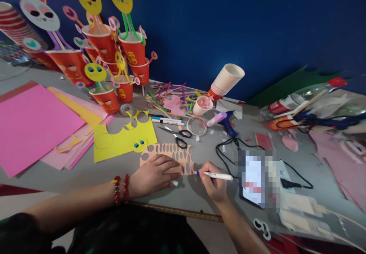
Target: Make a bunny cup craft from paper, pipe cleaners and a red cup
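Observation:
My left hand (153, 174) lies flat with fingers stretched out on a peach paper sheet (171, 153) full of oval cut-outs, pressing it to the grey table (200, 193). A red bead bracelet sits on that wrist. My right hand (213, 183) is closed around a white marker pen (219, 175), whose purple tip touches the sheet's lower right corner. Both hands are near the table's front edge.
Black-handled scissors (178, 135), a tape roll (196, 125), a glue gun (227, 122) and another marker (167, 121) lie behind the sheet. Yellow paper (126, 138) and pink sheets (31, 124) sit left. Red paper cups with animal faces (114, 67) stand at the back. Black cable (228, 157) runs right.

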`<state>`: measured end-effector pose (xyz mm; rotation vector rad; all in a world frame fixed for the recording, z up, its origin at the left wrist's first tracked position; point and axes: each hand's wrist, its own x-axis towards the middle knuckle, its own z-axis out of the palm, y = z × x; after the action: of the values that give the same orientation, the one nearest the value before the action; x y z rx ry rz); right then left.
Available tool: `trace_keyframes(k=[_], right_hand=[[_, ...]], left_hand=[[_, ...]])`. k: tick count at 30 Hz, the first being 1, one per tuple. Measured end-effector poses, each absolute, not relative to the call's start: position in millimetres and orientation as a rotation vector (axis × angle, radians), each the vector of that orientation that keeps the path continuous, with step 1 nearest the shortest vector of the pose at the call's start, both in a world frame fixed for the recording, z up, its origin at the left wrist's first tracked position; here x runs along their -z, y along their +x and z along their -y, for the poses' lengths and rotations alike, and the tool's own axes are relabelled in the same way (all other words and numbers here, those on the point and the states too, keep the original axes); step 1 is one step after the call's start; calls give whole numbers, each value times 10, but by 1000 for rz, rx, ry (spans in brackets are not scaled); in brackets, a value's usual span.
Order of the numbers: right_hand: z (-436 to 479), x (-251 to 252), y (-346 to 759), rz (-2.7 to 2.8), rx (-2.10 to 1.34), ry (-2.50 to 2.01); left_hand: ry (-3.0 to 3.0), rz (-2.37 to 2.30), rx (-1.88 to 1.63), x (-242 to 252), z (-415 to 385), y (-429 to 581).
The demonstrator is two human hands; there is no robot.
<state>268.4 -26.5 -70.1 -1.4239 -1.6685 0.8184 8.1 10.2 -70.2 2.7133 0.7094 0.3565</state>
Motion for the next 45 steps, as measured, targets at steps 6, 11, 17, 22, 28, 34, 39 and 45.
trace_keyframes(k=[6,11,17,22,28,34,39,45], right_hand=[[256,680,2684,1663,-828,-1405],[259,689,2692,1648,-846,-1391],[278,776,2706,1559,-813,-1419],[267,767,2685,1550,-803,-1438],[259,754,2673,1587,-788,-1450],[250,742,2675,1630,-762,-1453],[241,716,2668,1659,-752,-1463],[243,731,2676,1662,-747,-1460]], left_hand=[[2712,-703,-382,695,-101,76],[2707,-695,-386,679,-104,75],[2705,-701,-400,717,-96,83],[2711,-712,-401,723,-90,85],[2721,-703,-400,699,-95,82],[2717,-707,-411,699,-101,87],[2719,-706,-413,706,-96,86],[2718,-708,-412,725,-92,82]])
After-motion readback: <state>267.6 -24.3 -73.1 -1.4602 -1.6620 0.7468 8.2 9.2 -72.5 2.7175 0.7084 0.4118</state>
